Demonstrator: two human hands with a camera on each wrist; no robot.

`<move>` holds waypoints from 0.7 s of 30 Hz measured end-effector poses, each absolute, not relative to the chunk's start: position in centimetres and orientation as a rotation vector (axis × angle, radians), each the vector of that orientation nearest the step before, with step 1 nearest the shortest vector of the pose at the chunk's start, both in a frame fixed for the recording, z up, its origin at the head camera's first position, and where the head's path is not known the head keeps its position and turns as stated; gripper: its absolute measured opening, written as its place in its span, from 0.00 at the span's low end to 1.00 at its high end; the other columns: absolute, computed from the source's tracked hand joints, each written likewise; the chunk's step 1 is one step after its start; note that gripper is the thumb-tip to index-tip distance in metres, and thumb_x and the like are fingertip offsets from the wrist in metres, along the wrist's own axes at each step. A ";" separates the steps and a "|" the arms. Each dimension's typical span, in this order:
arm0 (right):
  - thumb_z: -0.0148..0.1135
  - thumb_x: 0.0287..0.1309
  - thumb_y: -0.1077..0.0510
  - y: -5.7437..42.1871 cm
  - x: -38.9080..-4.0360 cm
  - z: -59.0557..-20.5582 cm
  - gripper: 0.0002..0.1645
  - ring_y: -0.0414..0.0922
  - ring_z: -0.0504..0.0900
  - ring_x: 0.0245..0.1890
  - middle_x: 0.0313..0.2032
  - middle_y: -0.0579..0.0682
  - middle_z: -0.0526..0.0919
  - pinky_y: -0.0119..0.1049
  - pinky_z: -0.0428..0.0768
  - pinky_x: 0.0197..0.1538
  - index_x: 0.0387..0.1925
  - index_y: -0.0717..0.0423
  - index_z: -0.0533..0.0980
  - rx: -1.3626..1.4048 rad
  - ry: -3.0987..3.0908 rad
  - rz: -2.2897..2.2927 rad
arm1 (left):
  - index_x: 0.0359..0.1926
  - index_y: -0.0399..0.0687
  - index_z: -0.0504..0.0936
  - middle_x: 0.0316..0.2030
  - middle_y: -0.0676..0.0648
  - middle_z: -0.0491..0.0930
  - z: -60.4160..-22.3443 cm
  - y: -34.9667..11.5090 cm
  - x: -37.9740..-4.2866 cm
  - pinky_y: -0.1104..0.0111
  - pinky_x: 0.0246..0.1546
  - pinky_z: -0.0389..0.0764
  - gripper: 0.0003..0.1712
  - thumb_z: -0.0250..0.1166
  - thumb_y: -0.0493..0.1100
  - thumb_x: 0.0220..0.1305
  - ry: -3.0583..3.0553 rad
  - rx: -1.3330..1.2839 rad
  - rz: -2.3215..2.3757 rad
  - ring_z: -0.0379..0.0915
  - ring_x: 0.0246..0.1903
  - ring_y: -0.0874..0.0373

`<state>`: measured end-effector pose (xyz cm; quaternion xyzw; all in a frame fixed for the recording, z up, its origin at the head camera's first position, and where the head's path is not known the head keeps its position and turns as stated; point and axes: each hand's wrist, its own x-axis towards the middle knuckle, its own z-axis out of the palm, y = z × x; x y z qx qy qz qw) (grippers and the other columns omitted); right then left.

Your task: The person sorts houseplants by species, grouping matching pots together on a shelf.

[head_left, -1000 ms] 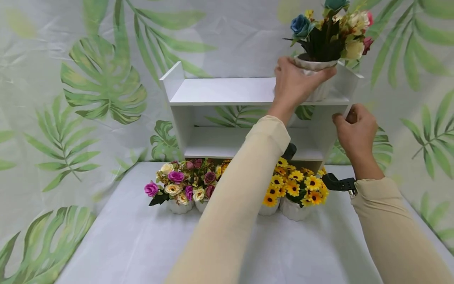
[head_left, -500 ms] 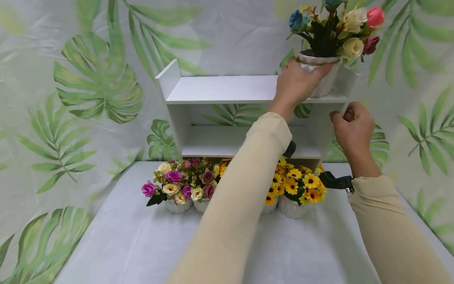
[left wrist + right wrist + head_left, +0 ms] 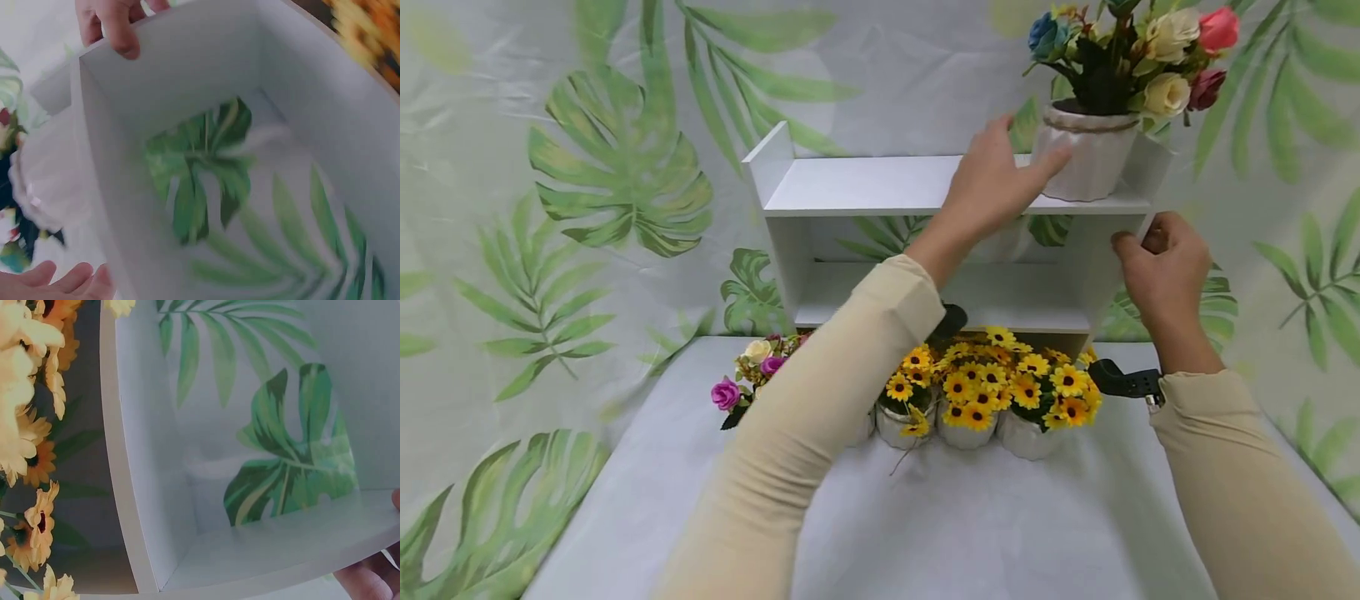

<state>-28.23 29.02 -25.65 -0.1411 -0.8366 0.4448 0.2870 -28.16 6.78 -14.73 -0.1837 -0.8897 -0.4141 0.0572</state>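
A white ribbed flower pot (image 3: pixel 1088 158) with twine round its rim stands at the right end of the top board of a white shelf (image 3: pixel 868 185). Blue, cream, pink and dark red roses (image 3: pixel 1167 93) fill it. My left hand (image 3: pixel 1000 179) is just left of this pot, fingers extended and thumb stretched toward its side. In the left wrist view those fingers (image 3: pixel 74 281) show apart from the pot. My right hand (image 3: pixel 1168 262) grips the front edge of the shelf's right side panel, thumb on the inner face and fingers (image 3: pixel 365 580) round the outside.
Several pots of yellow daisies (image 3: pixel 977 392) line the table (image 3: pixel 970 517) before the shelf. Purple and cream roses (image 3: pixel 745 387) are at the left of that row, partly hidden by my left sleeve (image 3: pixel 805 433). A leaf-print cloth (image 3: pixel 625 158) hangs behind.
My left hand has let go of the rose pot and drawn back to the left. The pot now stands on the top board. My right hand keeps its grip on the shelf.
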 end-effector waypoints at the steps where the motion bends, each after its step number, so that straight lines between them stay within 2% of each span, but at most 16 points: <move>1: 0.58 0.63 0.44 29.1 -28.2 -25.6 0.24 0.34 0.81 0.48 0.53 0.46 0.83 0.40 0.81 0.59 0.57 0.46 0.77 -0.380 -2.237 1.189 | 0.78 0.59 0.47 0.77 0.59 0.53 -14.8 5.7 -27.7 0.69 0.72 0.63 0.45 0.52 0.67 0.69 -2.686 -0.590 -1.208 0.51 0.75 0.64; 4: 0.58 0.62 0.42 29.5 -28.3 -25.4 0.20 0.29 0.77 0.43 0.47 0.38 0.82 0.28 0.79 0.48 0.52 0.42 0.78 -0.381 -2.255 1.162 | 0.76 0.56 0.55 0.75 0.56 0.58 -15.6 1.9 -26.2 0.68 0.73 0.62 0.40 0.54 0.63 0.71 -2.641 -0.660 -1.099 0.53 0.74 0.62; 7: 0.58 0.61 0.41 29.9 -28.1 -25.4 0.11 0.25 0.73 0.37 0.39 0.29 0.77 0.20 0.71 0.38 0.42 0.38 0.77 -0.374 -2.276 1.117 | 0.73 0.52 0.62 0.72 0.53 0.64 -17.1 -2.1 -24.5 0.64 0.73 0.62 0.35 0.55 0.59 0.71 -2.585 -0.686 -1.059 0.58 0.73 0.59; 9: 0.58 0.61 0.41 30.0 -28.0 -25.4 0.09 0.25 0.74 0.39 0.40 0.28 0.76 0.20 0.72 0.38 0.39 0.37 0.75 -0.357 -2.289 1.117 | 0.71 0.50 0.65 0.70 0.50 0.67 -18.5 -4.9 -23.4 0.61 0.70 0.66 0.32 0.57 0.57 0.71 -2.547 -0.687 -1.055 0.62 0.70 0.56; 11: 0.57 0.62 0.41 29.9 -27.9 -25.4 0.12 0.30 0.78 0.44 0.45 0.32 0.77 0.24 0.76 0.44 0.44 0.37 0.75 -0.343 -2.299 1.133 | 0.69 0.49 0.67 0.69 0.48 0.68 -20.1 -7.7 -22.2 0.57 0.66 0.71 0.30 0.58 0.54 0.71 -2.517 -0.663 -1.072 0.66 0.67 0.51; 15: 0.57 0.64 0.42 29.4 -27.9 -25.3 0.28 0.46 0.79 0.58 0.60 0.47 0.77 0.38 0.81 0.57 0.63 0.42 0.72 -0.302 -2.321 1.145 | 0.65 0.48 0.72 0.66 0.45 0.72 -23.5 -13.5 -19.5 0.51 0.57 0.78 0.26 0.61 0.48 0.70 -2.479 -0.555 -1.091 0.74 0.58 0.43; 17: 0.56 0.64 0.42 29.4 -28.0 -25.5 0.33 0.50 0.79 0.60 0.64 0.52 0.75 0.38 0.81 0.56 0.68 0.45 0.69 -0.282 -2.332 1.130 | 0.61 0.47 0.75 0.61 0.45 0.76 -25.5 -16.2 -18.3 0.56 0.52 0.81 0.21 0.60 0.46 0.70 -2.451 -0.489 -1.094 0.78 0.53 0.44; 21: 0.55 0.65 0.41 29.5 -28.1 -25.8 0.33 0.49 0.78 0.59 0.63 0.52 0.75 0.36 0.80 0.54 0.68 0.46 0.69 -0.267 -2.339 1.129 | 0.47 0.43 0.83 0.44 0.45 0.85 -30.0 -20.0 -16.1 0.77 0.41 0.79 0.09 0.61 0.39 0.70 -2.343 -0.344 -1.062 0.80 0.40 0.66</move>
